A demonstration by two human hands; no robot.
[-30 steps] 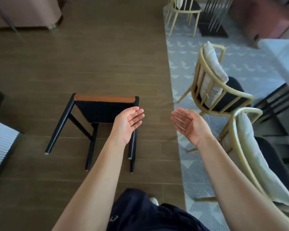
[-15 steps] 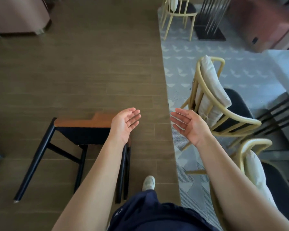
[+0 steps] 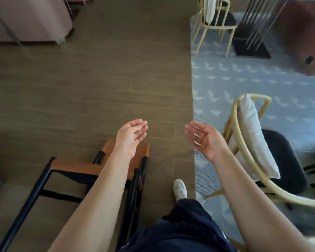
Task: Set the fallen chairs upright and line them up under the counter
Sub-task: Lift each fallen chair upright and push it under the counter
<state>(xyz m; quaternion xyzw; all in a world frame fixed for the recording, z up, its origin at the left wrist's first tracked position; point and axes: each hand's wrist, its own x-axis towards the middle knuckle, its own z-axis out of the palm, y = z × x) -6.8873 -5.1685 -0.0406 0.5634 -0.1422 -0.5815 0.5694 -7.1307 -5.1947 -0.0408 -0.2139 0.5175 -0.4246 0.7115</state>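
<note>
A black-legged chair with a brown seat [image 3: 75, 165] lies tipped over on the wooden floor at the lower left, its legs pointing toward me. My left hand [image 3: 131, 137] hovers above its seat edge, palm turned inward, fingers relaxed and holding nothing. My right hand [image 3: 203, 140] hangs level with it, palm facing left, fingers loose and empty, over the border between wood and rug. Neither hand touches the chair.
A cream-framed armchair with a pale cushion [image 3: 253, 142] stands on the patterned grey rug [image 3: 244, 80] at the right. Another cream chair [image 3: 215, 20] stands at the top by a dark slatted table base [image 3: 253, 46]. A pinkish sofa [image 3: 29, 22] sits top left. My white shoe [image 3: 179, 189] steps forward.
I have walked forward: the fallen chair has slid from the middle of the view down to the lower left, under my left arm. Both hands stay raised and empty.
</note>
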